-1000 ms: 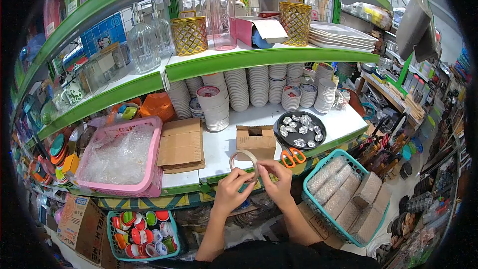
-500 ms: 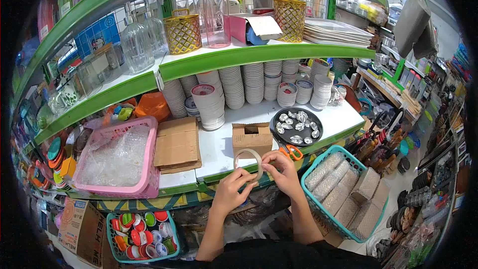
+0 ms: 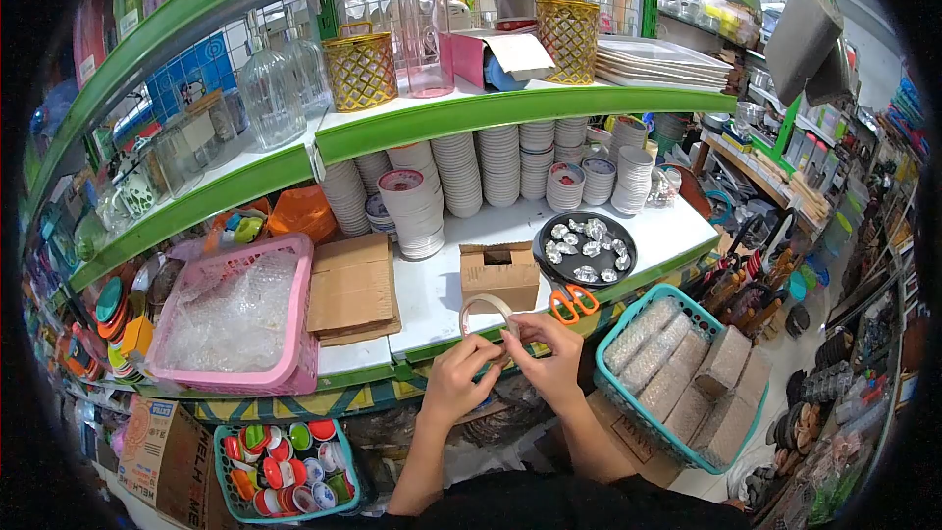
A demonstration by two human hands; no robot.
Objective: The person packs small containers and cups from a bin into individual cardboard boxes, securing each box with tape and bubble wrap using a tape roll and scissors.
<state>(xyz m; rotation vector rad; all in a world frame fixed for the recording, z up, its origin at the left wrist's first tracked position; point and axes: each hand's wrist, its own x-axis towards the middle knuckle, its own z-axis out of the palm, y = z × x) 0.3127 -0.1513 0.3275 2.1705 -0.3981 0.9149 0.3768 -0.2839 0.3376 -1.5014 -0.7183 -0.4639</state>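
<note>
A roll of tape point(image 3: 488, 302) stands upright between my hands, above the shelf's front edge. My left hand point(image 3: 459, 373) grips the roll at its lower left, fingers curled round it. Pressed close against its lower right side is my right hand point(image 3: 546, 354), thumb and fingers pinched at the tape; the fingertips partly cover the roll. Just behind the roll sits a small cardboard box point(image 3: 499, 280) with a dark slot in its top. Orange-handled scissors point(image 3: 574, 304) lie to its right, by a black round pan point(image 3: 587, 249) holding several foil-like silver pieces.
Flattened cardboard point(image 3: 351, 287) and a pink basket point(image 3: 299, 319) of bubble wrap are at left. Stacked bowls point(image 3: 456, 177) line the back. Below are a teal basket point(image 3: 613, 358) of wrapped boxes at right and another basket point(image 3: 228, 496) of colourful lids at left.
My right hand has moved left, closer to my left hand, and its fingers now meet the roll's lower side. The scissors' handles show more fully.
</note>
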